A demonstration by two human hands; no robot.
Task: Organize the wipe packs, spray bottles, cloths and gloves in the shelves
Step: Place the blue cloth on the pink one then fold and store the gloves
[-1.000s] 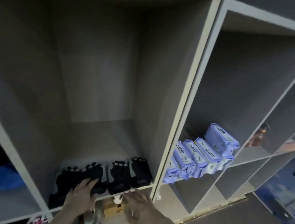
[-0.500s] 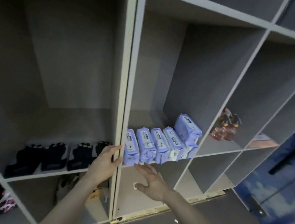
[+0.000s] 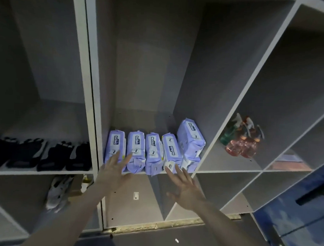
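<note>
Reaching w/ both hands toward wipe packs lined along front edge of middle shelf. Left hand fingers straight, tips on leftmost pack; right hand fingers spread, tips at 4th pack, nothing gripped. Probably squaring the row; 5th pack sits raised at right end. Gloves flat in left compartment, spray bottles grouped in right one; sorted by type. Cloths not visible.

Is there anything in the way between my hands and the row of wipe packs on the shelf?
Nothing visible. The left hand and right hand are both open, right at the front of the wipe packs. That cubby's front is open, and the gloves and spray bottles sit in separate cubbies on either side.
</note>
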